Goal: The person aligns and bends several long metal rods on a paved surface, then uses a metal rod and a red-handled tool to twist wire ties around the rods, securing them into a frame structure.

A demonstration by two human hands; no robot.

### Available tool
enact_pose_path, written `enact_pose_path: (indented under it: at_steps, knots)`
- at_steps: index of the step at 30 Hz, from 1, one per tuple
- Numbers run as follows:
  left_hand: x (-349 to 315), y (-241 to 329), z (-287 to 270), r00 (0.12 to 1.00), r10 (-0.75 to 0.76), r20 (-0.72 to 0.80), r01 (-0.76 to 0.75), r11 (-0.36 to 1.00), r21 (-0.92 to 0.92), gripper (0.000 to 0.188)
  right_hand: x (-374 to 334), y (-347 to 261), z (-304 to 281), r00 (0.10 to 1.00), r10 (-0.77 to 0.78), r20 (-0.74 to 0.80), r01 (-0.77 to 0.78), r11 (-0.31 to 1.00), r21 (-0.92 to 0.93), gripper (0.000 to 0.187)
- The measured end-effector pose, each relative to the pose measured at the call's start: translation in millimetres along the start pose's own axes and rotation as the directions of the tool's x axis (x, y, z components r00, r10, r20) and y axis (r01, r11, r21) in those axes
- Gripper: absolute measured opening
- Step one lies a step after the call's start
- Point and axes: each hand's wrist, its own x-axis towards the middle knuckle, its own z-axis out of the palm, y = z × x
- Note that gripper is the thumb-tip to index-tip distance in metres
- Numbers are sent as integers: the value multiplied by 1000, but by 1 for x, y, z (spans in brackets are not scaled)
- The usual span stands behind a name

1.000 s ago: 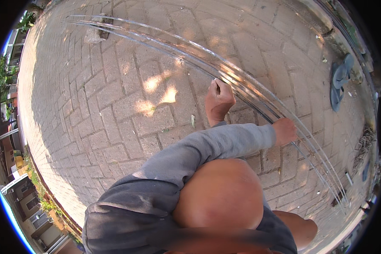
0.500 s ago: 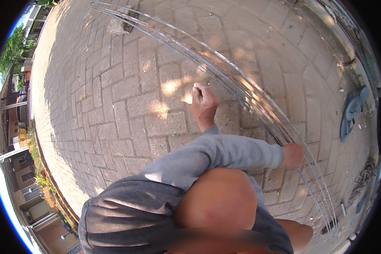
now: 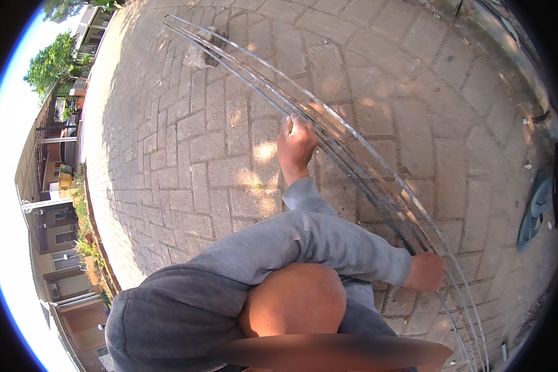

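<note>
The bare left hand's (image 3: 424, 271) fingers curl round long, thin, grey-and-rusty metal rods (image 3: 407, 216). The bare right hand's (image 3: 296, 139) fingers press together; I can't tell what they pinch. Past them, rods are bunched, gaps left.

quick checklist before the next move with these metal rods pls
1. Left hand on the metal rods: ok, closed around some of them.
2. Right hand carrying something: cannot tell, it is curled at the edge of the rods, its inside hidden.
3. Forearms uncrossed: not ok, the left sleeve crosses over the right sleeve.
4. Rods lying close together: not ok, the outer one stands apart mid-length.
5. Far end supported by the stone chunk: cannot tell, rods pass over it, contact unclear.
6. Flip-flops clear of the rods: ok, off to the right.
</note>
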Motion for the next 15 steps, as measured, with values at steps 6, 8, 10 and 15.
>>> enact_pose_path:
  at_steps: [6, 8, 10, 15]
  knots:
    - [0, 1, -15, 999, -43, 0, 43, 999, -13, 10, 3, -7, 0, 976, 71, 208, -46, 992, -121, 7]
    - [1, 2, -21, 995, -25, 92, 27, 1000, -14, 10, -6, -5, 0, 866, 130, 483, -24, 975, -219, 7]
    - [2, 4, -24, 994, -14, 108, 13, 1000, 7, 10, -24, 1, -6, 701, 210, 682, -14, 960, -281, 7]
    - [0, 9, -26, 993, -31, 114, 28, 999, 27, 10, -90, 31, -77, 663, 147, 734, -42, 986, -161, 14]
